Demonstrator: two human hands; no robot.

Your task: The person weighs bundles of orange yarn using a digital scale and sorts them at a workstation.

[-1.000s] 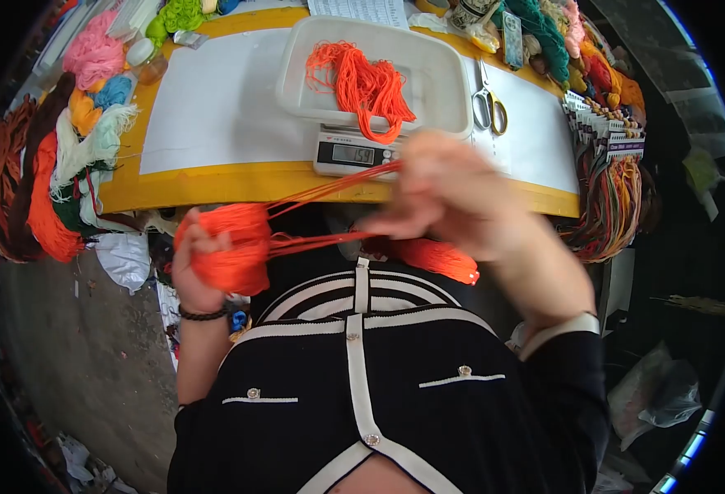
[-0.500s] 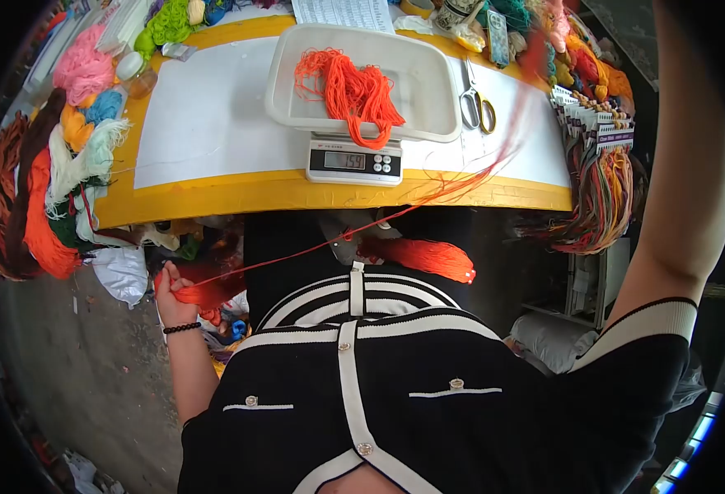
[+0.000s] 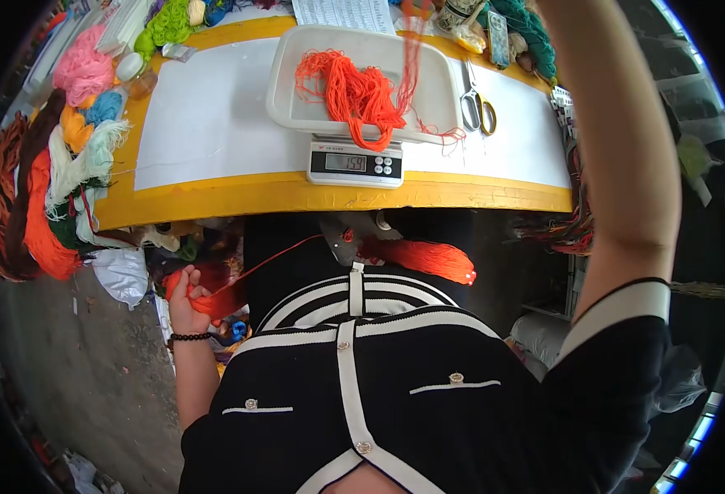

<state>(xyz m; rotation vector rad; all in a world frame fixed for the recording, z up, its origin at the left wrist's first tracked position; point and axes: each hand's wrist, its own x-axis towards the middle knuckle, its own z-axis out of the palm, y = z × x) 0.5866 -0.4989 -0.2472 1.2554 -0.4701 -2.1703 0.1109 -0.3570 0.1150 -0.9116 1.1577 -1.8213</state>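
Observation:
My left hand (image 3: 189, 298), with a dark bead bracelet at the wrist, grips a bundle of orange-red thread low on the left; one strand runs from it towards my lap. My right arm reaches up past the top edge, and its hand is out of the frame. Thin orange strands (image 3: 412, 62) hang from the top edge over a white tray (image 3: 437, 90). Loose orange thread (image 3: 350, 90) lies in this tray, which rests on a digital scale (image 3: 355, 177). Another orange skein (image 3: 428, 259) lies on my lap.
Scissors (image 3: 479, 107) lie right of the tray on white paper over the yellow-edged table (image 3: 255, 199). Coloured yarns (image 3: 82, 66) and a jar (image 3: 136, 76) crowd the left side. A printed sheet (image 3: 342, 15) and teal yarn (image 3: 527, 37) are at the back.
My right arm has swung inward, bringing the hanging strands over the tray from the right. My left hand has shifted slightly right, and the long taut strand between the hands no longer shows.

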